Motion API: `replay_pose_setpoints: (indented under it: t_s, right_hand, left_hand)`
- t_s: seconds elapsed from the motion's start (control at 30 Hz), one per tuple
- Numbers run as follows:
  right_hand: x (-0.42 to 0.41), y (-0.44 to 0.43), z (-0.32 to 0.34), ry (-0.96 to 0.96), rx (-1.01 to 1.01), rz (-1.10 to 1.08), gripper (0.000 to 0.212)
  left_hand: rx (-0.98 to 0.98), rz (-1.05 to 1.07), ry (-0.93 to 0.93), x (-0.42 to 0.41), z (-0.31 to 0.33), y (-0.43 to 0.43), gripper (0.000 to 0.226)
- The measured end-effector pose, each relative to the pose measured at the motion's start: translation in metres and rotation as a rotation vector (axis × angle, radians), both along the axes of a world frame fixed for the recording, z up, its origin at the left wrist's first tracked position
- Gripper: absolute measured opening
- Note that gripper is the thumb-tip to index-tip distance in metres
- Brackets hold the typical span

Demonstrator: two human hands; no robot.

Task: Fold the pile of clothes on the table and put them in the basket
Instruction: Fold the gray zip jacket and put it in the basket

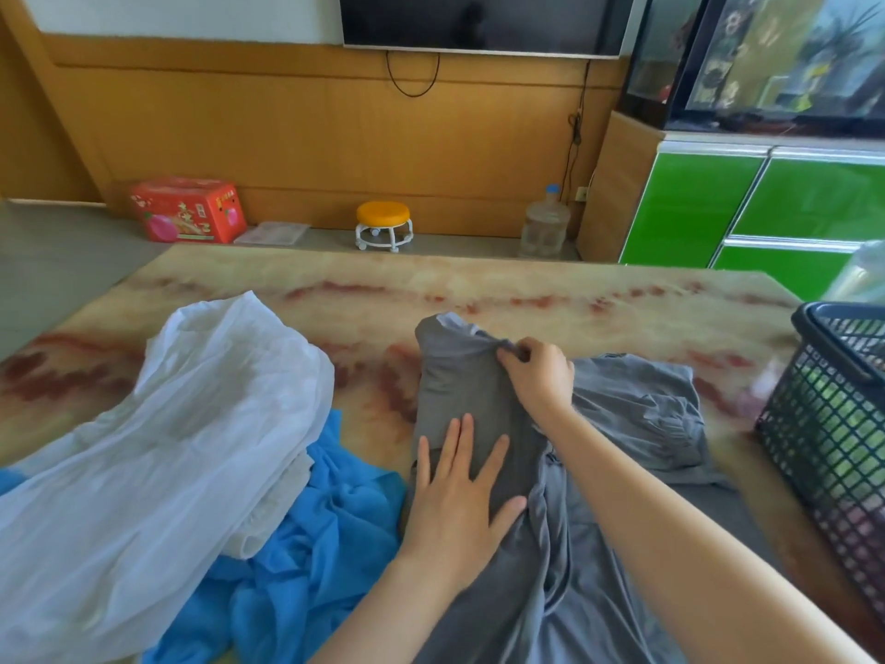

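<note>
while the marble table (527, 289) holds a white garment (167, 424) unfolded at left, only the grey garment (622, 414) is mid-fold, blue cloth (311, 543) crumpled beside it, basket (823, 424) waiting at right, left hand (455, 500) pressing the grey flat, right hand (541, 376) pinching its far edge.

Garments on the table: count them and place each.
3: white garment at left, blue garment partly under it, grey garment at centre. Others may hide beneath.
</note>
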State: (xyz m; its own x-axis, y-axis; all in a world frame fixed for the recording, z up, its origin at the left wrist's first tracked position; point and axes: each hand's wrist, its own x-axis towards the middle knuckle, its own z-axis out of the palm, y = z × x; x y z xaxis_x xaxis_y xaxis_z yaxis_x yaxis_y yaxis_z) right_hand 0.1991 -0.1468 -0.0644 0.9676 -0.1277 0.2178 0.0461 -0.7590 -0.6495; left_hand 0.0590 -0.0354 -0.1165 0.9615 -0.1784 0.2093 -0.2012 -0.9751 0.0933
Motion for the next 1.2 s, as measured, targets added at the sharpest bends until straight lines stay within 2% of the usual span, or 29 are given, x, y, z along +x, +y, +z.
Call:
replay_pose_setpoints:
  t_s: [0.07, 0.1, 0.23, 0.33, 0.47, 0.53, 0.6, 0.67, 0.73, 0.8, 0.9, 0.97, 1.07, 1.2]
  right_hand:
    - [0.002, -0.009, 0.001, -0.004, 0.206, -0.117, 0.029]
    - [0.004, -0.014, 0.001, 0.026, 0.217, -0.157, 0.028]
    - [0.008, -0.036, -0.009, 0.153, -0.107, -0.171, 0.02]
    - [0.013, -0.043, -0.008, 0.145, -0.214, -0.2, 0.022]
    - [0.021, -0.033, 0.008, 0.036, -0.165, -0.173, 0.047]
    - [0.028, -0.015, 0.019, 0.04, -0.159, 0.001, 0.043]
    - [0.036, 0.007, 0.024, 0.085, -0.223, 0.166, 0.05]
    - [0.044, 0.026, 0.024, 0.137, -0.277, 0.228, 0.053]
    - [0.049, 0.041, 0.021, 0.133, -0.268, 0.215, 0.043]
    - [0.054, 0.048, 0.02, 0.036, -0.221, 0.139, 0.03]
    - [0.063, 0.049, 0.022, -0.082, -0.124, 0.001, 0.023]
    - [0.071, 0.046, 0.015, -0.02, -0.106, -0.03, 0.024]
    - [0.076, 0.041, -0.016, 0.072, -0.22, -0.009, 0.032]
    - [0.077, 0.042, -0.03, 0.062, -0.341, 0.089, 0.041]
  left_hand:
    - [0.004, -0.026, -0.007, -0.001, 0.005, -0.004, 0.067]
    - [0.0, -0.043, -0.006, -0.003, 0.005, -0.008, 0.065]
    - [-0.011, -0.094, 0.022, -0.011, -0.005, -0.017, 0.057]
    - [-0.017, -0.105, -0.033, -0.013, -0.002, -0.015, 0.056]
    - [-0.01, -0.214, -0.067, -0.014, -0.002, -0.021, 0.052]
    - [-0.03, -0.2, -0.029, -0.013, -0.005, -0.023, 0.05]
    - [-0.027, -0.205, -0.01, -0.011, -0.01, -0.024, 0.049]
    - [-0.023, -0.215, -0.006, -0.01, -0.011, -0.023, 0.049]
    - [-0.02, -0.214, -0.003, -0.01, -0.009, -0.022, 0.05]
    - [-0.023, -0.219, -0.005, -0.012, -0.007, -0.022, 0.051]
    - [-0.007, -0.234, -0.028, -0.014, -0.006, -0.022, 0.049]
    - [-0.006, -0.233, -0.039, -0.014, -0.007, -0.023, 0.049]
    - [-0.018, -0.242, -0.046, -0.014, -0.01, -0.024, 0.047]
    - [-0.046, -0.229, -0.053, -0.012, -0.012, -0.023, 0.045]
